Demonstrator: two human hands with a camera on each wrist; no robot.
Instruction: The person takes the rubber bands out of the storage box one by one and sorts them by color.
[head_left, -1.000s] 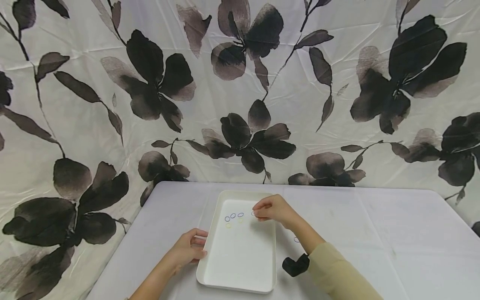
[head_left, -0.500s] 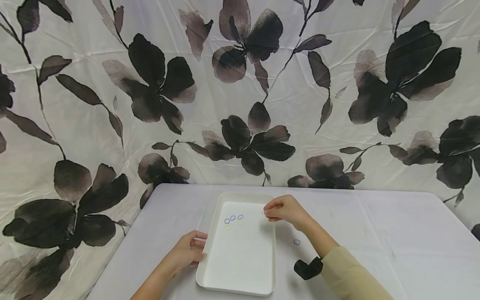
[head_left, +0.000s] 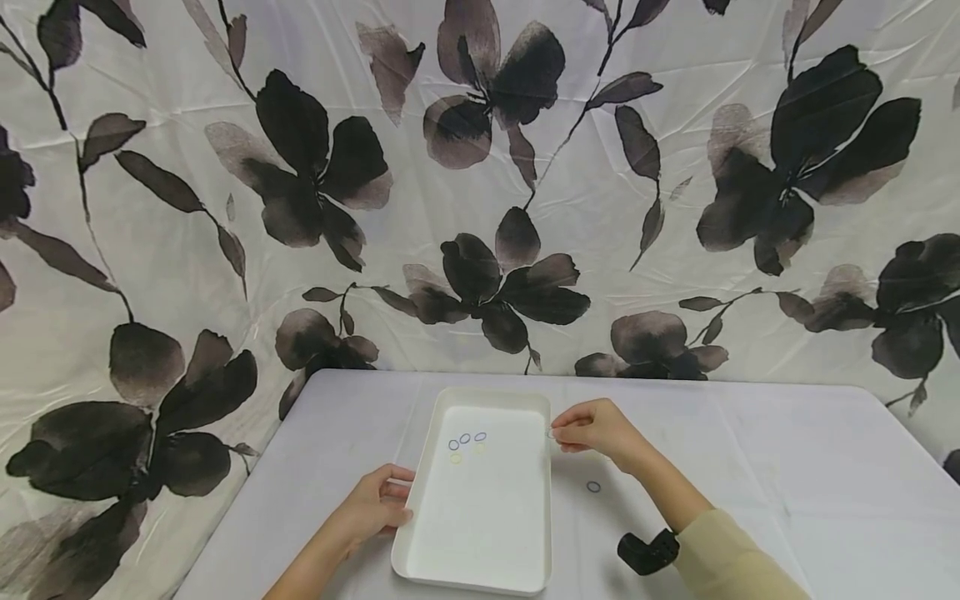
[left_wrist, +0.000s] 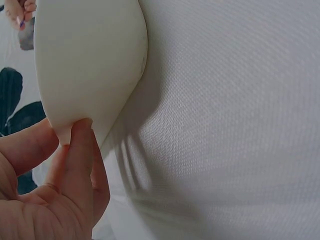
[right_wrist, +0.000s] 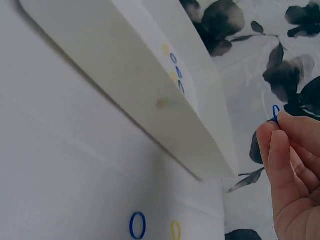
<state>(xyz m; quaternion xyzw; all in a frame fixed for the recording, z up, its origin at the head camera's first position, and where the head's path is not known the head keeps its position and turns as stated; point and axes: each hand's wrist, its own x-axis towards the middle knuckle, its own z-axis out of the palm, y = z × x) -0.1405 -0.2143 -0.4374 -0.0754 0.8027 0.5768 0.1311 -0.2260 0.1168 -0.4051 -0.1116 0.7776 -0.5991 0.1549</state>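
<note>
A white rectangular tray point(head_left: 480, 517) lies on the table. My left hand point(head_left: 371, 504) grips its left rim; in the left wrist view thumb and fingers pinch the tray wall point(left_wrist: 90, 65). My right hand point(head_left: 600, 433) is just off the tray's right rim, in the air, and pinches a small blue rubber band point(right_wrist: 275, 112) between thumb and fingertips. Inside the tray, near its far end, lie three blue bands point(head_left: 465, 438) in a row, with two yellow bands point(head_left: 456, 458) below them.
Right of the tray, another blue band point(right_wrist: 137, 225) and a yellow band point(right_wrist: 175, 230) lie on the white tablecloth point(head_left: 750, 467). A black camera mount point(head_left: 648, 552) sits at my right wrist. A floral curtain point(head_left: 480, 192) hangs behind the table.
My right hand has moved right, from above the tray's far right part to outside its right rim, still pinching the blue band. The left hand stays on the left rim.
</note>
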